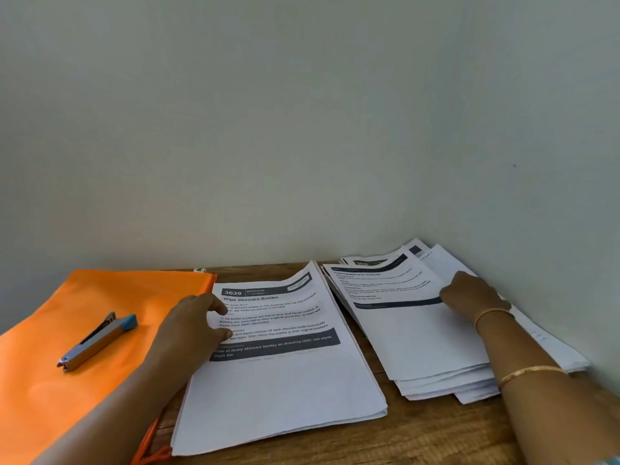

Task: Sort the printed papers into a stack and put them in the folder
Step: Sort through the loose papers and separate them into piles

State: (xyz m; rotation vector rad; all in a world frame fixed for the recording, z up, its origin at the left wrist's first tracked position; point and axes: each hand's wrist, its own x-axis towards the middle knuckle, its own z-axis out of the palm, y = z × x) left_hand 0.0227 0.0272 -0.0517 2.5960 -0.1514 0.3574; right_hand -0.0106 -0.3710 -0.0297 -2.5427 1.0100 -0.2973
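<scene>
A neat stack of printed papers (285,380) lies in the middle of the wooden table, its top sheet headed "3639 Wipe Skincare Bottles". My left hand (193,325) rests on that stack's left edge with its fingers curled on the top sheet. To the right, against the wall, lies a looser, fanned pile of printed papers (412,333). My right hand (471,293) lies on top of this pile with the fingertips on the top sheet's right part. An orange folder (50,370) lies flat at the left.
A stapler (97,340) with a blue end lies on the orange folder. The wooden table (419,437) stands in a corner, with walls close behind and to the right. Bracelets sit on my right forearm.
</scene>
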